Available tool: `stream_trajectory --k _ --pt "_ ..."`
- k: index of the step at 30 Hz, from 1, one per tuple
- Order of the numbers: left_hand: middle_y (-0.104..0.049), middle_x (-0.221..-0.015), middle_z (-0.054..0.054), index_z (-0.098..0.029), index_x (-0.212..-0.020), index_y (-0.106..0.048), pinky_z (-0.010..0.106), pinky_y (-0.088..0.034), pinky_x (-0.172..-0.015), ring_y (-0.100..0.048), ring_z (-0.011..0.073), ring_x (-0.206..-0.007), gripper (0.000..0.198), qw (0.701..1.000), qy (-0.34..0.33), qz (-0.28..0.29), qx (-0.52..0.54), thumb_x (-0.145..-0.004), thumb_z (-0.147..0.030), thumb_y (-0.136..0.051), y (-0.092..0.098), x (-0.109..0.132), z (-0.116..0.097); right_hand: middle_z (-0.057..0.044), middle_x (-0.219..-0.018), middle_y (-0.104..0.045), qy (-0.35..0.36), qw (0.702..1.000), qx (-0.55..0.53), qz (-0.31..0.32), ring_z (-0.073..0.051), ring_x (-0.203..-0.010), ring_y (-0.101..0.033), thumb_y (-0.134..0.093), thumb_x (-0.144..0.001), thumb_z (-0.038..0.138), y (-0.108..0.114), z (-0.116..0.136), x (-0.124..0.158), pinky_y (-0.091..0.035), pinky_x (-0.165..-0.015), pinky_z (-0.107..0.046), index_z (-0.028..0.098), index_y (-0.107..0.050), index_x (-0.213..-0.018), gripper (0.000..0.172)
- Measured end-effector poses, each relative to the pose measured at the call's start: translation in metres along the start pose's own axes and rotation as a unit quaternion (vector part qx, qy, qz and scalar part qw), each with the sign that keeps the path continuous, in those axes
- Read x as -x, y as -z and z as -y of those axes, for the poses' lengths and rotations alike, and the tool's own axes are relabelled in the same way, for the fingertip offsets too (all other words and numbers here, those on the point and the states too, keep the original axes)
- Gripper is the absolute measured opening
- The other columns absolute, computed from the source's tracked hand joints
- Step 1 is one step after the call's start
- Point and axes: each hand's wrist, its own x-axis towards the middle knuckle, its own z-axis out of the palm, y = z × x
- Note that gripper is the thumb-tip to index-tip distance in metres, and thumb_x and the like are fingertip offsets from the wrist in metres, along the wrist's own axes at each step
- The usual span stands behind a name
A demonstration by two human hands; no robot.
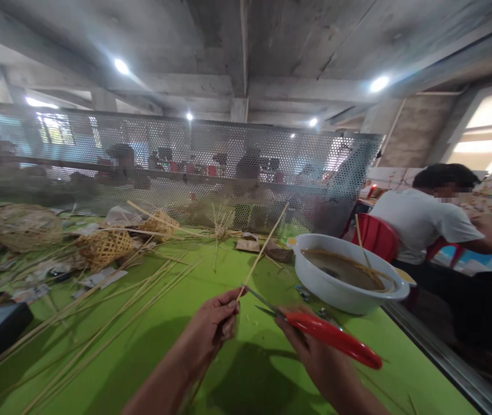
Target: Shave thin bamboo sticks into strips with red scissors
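My left hand (214,328) is closed in a pinch on a thin bamboo strip (263,249) that rises up and to the right over the green table (246,369). My right hand (310,351) grips red-handled scissors (332,337). Their blades are parted and point left, with the tips right beside the strip just above my left fingers.
A white basin (349,275) of brown liquid with strips in it stands at the right. Loose bamboo strips (112,311) and small woven baskets (105,246) lie at the left. A perforated metal screen (229,167) backs the table. A person in a white shirt (423,222) sits at the right.
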Motion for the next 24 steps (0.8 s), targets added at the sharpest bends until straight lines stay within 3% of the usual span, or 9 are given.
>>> stream_trajectory --k 5,10,14,20,24 --pt "-0.048 -0.069 -0.003 -0.014 -0.108 -0.068 0.019 -0.017 -0.041 -0.027 -0.0003 -0.041 0.037 1.0 -0.012 -0.012 0.012 -0.071 -0.014 -0.068 -0.002 0.004 -0.002 -0.003 -0.088 -0.067 0.03 0.999 -0.02 0.036 -0.018 -0.074 -0.065 -0.042 -0.095 0.035 0.003 0.004 -0.001 -0.052 -0.064 -0.028 0.025 -0.062 -0.095 0.023" --pt "-0.047 -0.069 -0.003 -0.015 -0.106 -0.069 0.018 -0.018 -0.041 -0.026 -0.0002 -0.041 0.034 1.0 -0.003 -0.003 0.024 -0.073 -0.012 -0.066 -0.004 0.006 -0.004 -0.003 -0.084 -0.067 0.016 1.0 0.003 0.005 -0.019 -0.073 -0.065 -0.041 -0.095 0.034 0.003 0.005 -0.001 -0.052 -0.062 -0.028 0.024 -0.062 -0.095 0.023" --pt "-0.048 -0.069 -0.002 -0.014 -0.108 -0.068 0.016 -0.021 -0.041 -0.029 0.0002 -0.042 0.034 0.999 -0.012 -0.016 0.031 -0.075 -0.009 -0.062 -0.007 0.008 -0.005 -0.003 -0.087 -0.067 0.055 0.997 -0.001 0.045 -0.018 -0.071 -0.065 -0.04 -0.096 0.03 0.003 0.008 -0.002 -0.051 -0.061 -0.029 0.024 -0.062 -0.096 0.023" --pt "-0.053 -0.071 0.001 -0.011 -0.109 -0.067 0.015 -0.032 -0.042 -0.039 0.0023 -0.044 0.035 0.999 0.008 0.002 0.032 -0.076 -0.005 -0.056 -0.013 0.01 -0.007 -0.003 -0.081 -0.067 0.001 0.999 0.046 -0.019 -0.02 -0.073 -0.064 -0.039 -0.096 0.038 0.002 -0.008 -0.002 -0.051 -0.063 -0.029 0.023 -0.061 -0.09 0.027" --pt "-0.056 -0.074 0.001 -0.011 -0.11 -0.066 0.014 -0.039 -0.047 -0.045 0.0026 -0.047 0.035 1.0 0.004 -0.015 0.014 -0.075 -0.007 -0.062 -0.011 0.009 -0.006 -0.003 -0.083 -0.067 0.013 0.998 0.048 -0.025 -0.019 -0.072 -0.065 -0.04 -0.096 0.036 0.005 -0.007 -0.003 -0.05 -0.061 -0.028 0.023 -0.061 -0.097 0.025"
